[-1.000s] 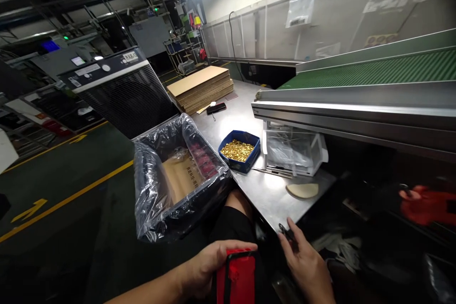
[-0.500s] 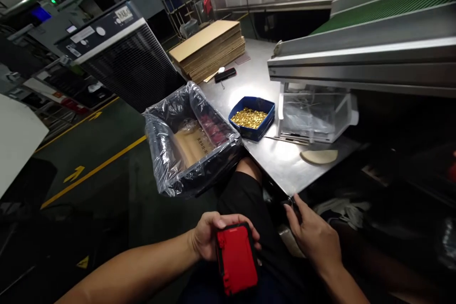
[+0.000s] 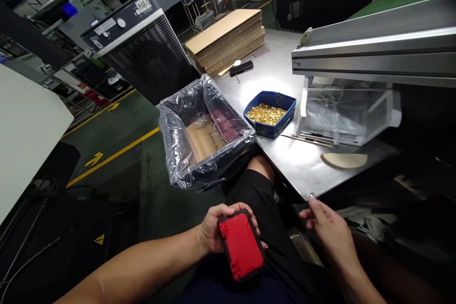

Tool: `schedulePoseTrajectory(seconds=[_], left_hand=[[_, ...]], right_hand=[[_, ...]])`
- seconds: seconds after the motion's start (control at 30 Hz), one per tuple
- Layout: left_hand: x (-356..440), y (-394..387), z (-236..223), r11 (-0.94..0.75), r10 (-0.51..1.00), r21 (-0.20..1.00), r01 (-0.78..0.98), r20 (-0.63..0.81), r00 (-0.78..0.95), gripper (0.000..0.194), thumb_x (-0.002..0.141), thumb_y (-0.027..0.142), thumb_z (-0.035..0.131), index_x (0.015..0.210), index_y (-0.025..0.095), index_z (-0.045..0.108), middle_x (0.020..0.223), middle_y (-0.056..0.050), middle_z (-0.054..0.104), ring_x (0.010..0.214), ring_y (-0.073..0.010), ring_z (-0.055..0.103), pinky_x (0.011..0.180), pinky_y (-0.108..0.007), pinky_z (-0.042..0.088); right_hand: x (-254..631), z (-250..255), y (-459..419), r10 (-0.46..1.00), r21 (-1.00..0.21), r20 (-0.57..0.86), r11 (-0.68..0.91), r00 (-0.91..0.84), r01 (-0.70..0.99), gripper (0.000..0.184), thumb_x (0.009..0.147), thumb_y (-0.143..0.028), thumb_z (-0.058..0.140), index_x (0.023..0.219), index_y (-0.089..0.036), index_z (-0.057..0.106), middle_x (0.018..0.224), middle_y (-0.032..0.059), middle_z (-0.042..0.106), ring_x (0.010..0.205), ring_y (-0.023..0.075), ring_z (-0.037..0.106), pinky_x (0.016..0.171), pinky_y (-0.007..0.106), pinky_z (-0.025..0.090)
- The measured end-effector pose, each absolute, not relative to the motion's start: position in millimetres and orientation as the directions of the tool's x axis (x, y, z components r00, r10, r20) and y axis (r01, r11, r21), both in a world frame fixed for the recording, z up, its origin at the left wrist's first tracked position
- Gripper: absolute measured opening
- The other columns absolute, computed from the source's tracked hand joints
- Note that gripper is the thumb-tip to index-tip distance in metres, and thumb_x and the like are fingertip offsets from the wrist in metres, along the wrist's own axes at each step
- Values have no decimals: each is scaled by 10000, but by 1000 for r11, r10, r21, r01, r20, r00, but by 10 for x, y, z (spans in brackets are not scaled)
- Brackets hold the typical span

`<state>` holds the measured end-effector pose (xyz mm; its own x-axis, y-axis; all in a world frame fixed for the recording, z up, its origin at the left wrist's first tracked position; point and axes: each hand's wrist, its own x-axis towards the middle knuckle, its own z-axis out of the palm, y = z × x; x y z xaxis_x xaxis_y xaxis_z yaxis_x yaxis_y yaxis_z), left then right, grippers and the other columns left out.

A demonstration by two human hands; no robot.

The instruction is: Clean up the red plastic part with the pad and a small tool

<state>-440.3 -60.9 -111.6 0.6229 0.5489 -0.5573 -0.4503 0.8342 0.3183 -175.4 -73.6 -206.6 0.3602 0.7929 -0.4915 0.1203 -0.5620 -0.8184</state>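
My left hand (image 3: 213,228) wrapped round a red case (image 3: 242,245) over my lap, right hand (image 3: 326,232) loosely curled, pinching something tiny at the table edge (image 3: 302,190), lined box (image 3: 204,135) and blue tray (image 3: 270,114) beyond, open floor to my left.

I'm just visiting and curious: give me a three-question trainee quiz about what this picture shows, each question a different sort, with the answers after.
1. True or false: the left hand holds the red case over the person's lap.
2. Multiple choice: the blue tray on the steel table holds A) white caps, B) small gold-coloured pieces, C) nothing.
3. Fill the gap: the cardboard box beside the table is lined with a clear plastic ____.

Key
1. True.
2. B.
3. Bag. A side note: the right hand pinches a small item at the fingertips, too small to identify.
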Motion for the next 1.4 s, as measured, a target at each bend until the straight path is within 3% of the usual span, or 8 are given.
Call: schedulePoseTrajectory(seconds=[0.1,0.27,0.6,0.83,1.03,1.13,1.3,1.4], left_hand=[[-4444,-662,-1141,845,535,382,-375,-624,570,459,697,360,726,1080,111,685,977,-112,687,923,-245,651,988,-512,465],[-4524,-658,-1103,852,498,499,-159,-679,539,551,713,377,847,1129,56,682,997,-138,684,794,-163,648,753,-262,493],[-4612,-593,-1302,673,661,732,109,-660,356,579,778,655,743,703,155,462,600,44,493,534,-67,420,540,-188,294],[-4786,-467,-1239,673,557,707,216,-677,482,603,709,664,796,769,94,610,699,-53,613,575,-108,488,562,-218,330],[-4502,-672,-1449,676,684,730,100,-671,286,692,723,791,674,543,159,456,453,23,455,444,-76,376,487,-212,245],[-4368,-726,-1428,752,637,659,-7,-724,265,612,691,733,723,626,152,541,504,16,532,471,-95,453,507,-196,326],[-4343,-684,-1256,938,334,326,-120,-753,566,671,719,662,693,1091,104,690,1062,-181,720,920,-327,706,822,-422,548],[-4355,-663,-1269,934,357,272,-232,-721,594,729,854,732,536,1149,80,676,989,-179,727,865,-297,718,819,-400,550]], right_hand=[[-1730,-1988,-757,779,-833,-523,-553,346,-14,609,795,-741,578,818,-145,698,642,66,686,470,136,523,465,270,391],[-1718,-1773,-863,791,-903,-409,-423,454,-76,613,820,-744,542,1040,-177,622,668,-2,646,505,120,508,505,253,428],[-1629,-2044,-867,838,-831,-151,-395,524,393,610,744,-781,578,982,-219,607,820,92,706,768,313,662,723,412,453],[-1587,-2112,-920,830,-885,-282,-419,481,204,532,797,-735,581,967,-231,594,814,56,697,726,236,638,700,351,479],[-1634,-2054,-965,860,-915,-393,-402,325,-40,566,838,-742,518,953,-194,603,748,25,655,552,131,511,528,261,428],[-1691,-1974,-1001,880,-914,-407,-392,245,-108,569,838,-732,536,962,-183,620,737,19,636,549,116,493,527,250,427],[-1834,-1687,-1062,890,-901,-434,-427,138,-81,508,791,-649,684,996,-185,661,801,39,688,656,143,600,578,226,491],[-1931,-1498,-1093,925,-928,-367,-372,100,31,446,806,-593,700,1015,-199,686,918,70,738,808,192,693,715,240,565]])
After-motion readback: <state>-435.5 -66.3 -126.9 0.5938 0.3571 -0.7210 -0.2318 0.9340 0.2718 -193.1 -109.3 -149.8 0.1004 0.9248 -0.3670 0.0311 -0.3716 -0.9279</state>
